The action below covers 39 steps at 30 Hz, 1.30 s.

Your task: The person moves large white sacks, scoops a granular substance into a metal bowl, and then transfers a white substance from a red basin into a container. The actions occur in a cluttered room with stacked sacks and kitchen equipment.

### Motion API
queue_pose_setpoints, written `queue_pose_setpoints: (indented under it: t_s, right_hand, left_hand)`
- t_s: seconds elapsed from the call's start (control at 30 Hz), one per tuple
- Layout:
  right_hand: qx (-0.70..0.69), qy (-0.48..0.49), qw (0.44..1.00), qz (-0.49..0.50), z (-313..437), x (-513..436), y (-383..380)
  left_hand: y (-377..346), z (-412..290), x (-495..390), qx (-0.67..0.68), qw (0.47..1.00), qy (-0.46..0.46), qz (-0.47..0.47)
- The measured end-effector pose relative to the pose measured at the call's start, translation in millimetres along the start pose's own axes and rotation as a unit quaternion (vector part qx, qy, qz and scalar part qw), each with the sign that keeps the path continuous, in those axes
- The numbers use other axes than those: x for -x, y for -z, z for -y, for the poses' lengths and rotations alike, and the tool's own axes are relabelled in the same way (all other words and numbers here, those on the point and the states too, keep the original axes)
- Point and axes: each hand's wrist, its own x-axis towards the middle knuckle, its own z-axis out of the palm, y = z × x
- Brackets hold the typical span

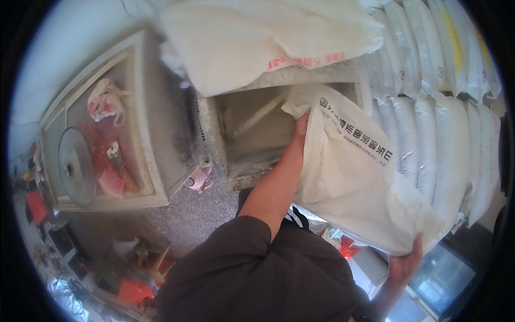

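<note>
A large white woven sack point(346, 169) printed with dark writing lies tilted across my front, its mouth end over a deep, pale-dusted rectangular bin point(211, 133). My left hand point(302, 124) grips the sack by its mouth edge, above the bin's opening; most of the fingers are hidden by the cloth. At the opposite end, my right hand point(404, 261) holds the lower corner from below. The sack's underside is hidden, and I cannot tell how full it is. Another white sack point(273, 36) with red writing rests along the far rim of the bin.
Stacked, filled white sacks point(426, 133) rise on the right. Left stands a dusty glass-topped case point(155, 177) with a round glass lid point(76, 167), a scraper point(120, 165) and plastic bags on it. A pink container point(197, 181) is on the speckled floor point(189, 217) between case and bin.
</note>
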Motion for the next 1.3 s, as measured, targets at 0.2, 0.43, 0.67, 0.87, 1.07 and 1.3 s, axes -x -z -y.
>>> queue_pose_setpoints:
  t_s: [0.2,0.43,0.67,0.87,1.07,1.3]
  right_hand:
    - [-0.032,-0.011,0.999,-0.009,-3,6,-4]
    - [-0.037,0.011,0.999,-0.013,-9,6,10]
    - [0.011,0.009,0.999,0.030,-14,6,24]
    - [0.016,0.007,1.000,-0.011,-20,3,31]
    - [0.010,0.007,0.999,0.041,-21,-2,53]
    - [-0.059,0.005,0.997,0.048,-30,4,80]
  left_hand:
    - [16,-3,11,-0.028,0.998,-0.047,-0.027]
    - [14,-10,14,-0.105,0.994,-0.028,-0.018]
    - [6,-26,26,-0.180,0.983,-0.021,0.013]
    - [-5,-25,36,-0.244,0.969,0.001,0.038]
    - [-22,-19,57,-0.308,0.948,0.014,0.074]
    - [-89,-15,110,-0.360,0.925,-0.027,0.118]
